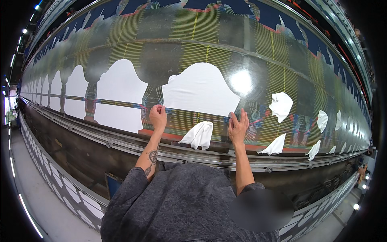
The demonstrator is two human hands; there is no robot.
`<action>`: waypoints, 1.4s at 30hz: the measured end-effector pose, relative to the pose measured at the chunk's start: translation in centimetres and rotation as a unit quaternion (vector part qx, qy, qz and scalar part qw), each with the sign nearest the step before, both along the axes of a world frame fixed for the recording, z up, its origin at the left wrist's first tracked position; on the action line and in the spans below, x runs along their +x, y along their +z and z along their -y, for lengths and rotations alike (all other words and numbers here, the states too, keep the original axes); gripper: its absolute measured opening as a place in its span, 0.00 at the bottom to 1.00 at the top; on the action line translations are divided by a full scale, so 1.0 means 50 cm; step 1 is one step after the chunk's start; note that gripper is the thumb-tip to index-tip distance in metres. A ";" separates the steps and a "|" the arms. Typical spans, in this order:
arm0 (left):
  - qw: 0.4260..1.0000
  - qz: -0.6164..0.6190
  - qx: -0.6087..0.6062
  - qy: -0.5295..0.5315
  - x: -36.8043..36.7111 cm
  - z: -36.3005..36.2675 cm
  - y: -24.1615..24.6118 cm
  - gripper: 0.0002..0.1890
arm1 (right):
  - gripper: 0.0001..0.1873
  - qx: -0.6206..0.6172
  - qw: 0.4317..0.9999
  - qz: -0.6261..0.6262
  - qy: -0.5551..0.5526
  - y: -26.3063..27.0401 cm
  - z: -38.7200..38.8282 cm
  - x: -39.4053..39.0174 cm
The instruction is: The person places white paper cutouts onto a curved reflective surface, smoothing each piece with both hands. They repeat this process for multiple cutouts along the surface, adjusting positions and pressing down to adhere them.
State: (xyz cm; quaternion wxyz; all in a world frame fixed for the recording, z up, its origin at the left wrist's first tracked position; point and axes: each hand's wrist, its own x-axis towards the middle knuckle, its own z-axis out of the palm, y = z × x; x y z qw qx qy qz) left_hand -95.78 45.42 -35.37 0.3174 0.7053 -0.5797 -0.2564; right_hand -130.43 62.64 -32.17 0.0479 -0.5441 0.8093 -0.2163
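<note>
A white cut fabric panel (199, 89) lies spread on the long printing table (157, 65), with small wrinkles near its straight lower edge. At the panel's lower left corner is my left hand (158, 116), fingers bent together; whether cloth is between them is hidden. My right hand (238, 124) is at the lower right corner, thumb and index near the edge, other fingers spread. Between my forearms a crumpled white fabric piece (199, 134) rests near the table's front edge. Flat white panels (121, 83) lie in a row to the left.
Bunched white fabric pieces (281, 106) lie to the right, some along the front edge (273, 146). A metal rail (181, 152) runs between my body and the table. Yellow, blue and red guide lines mark the tabletop. Another rack with white pieces (63, 184) stands behind at left.
</note>
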 end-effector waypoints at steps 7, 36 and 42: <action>0.999 0.034 0.001 -0.021 0.005 0.007 -0.007 0.08 | 0.18 0.021 0.999 -0.016 -0.019 -0.005 0.000 -0.009; 0.862 0.255 -0.128 -0.418 -0.252 0.128 0.025 0.36 | 0.34 0.046 0.984 0.017 0.170 -0.044 0.309 0.070; 0.907 0.083 -0.104 -0.400 -0.161 -0.136 0.087 0.20 | 0.21 0.000 0.970 0.091 0.225 0.000 0.117 0.052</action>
